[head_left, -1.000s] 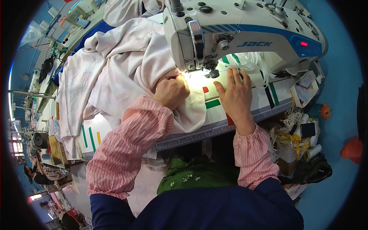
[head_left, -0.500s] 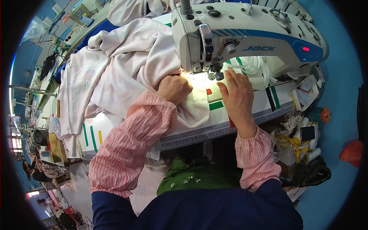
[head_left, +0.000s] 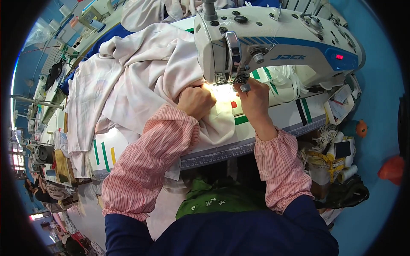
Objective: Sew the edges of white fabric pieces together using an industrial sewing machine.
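A white and blue sewing machine stands over the table, its lamp lighting the needle area. Pale pinkish-white cloth lies in loose folds to the left and runs up to the needle. My left hand is closed in a fist on this cloth, just left of the lit spot. My right hand is at the right of the needle area, its fingers bent together beside a small dark knob. What those fingertips hold, if anything, is hidden by the knob and the glare.
A ruler strip runs along the table's front edge. Coiled white tape lies under the machine arm. At the right are a small open box, thread spools and a yellow measuring tape. Other machines line the far left.
My right hand has moved left and up to the needle area, and its spread fingers have closed together. My left hand and the cloth have hardly moved.
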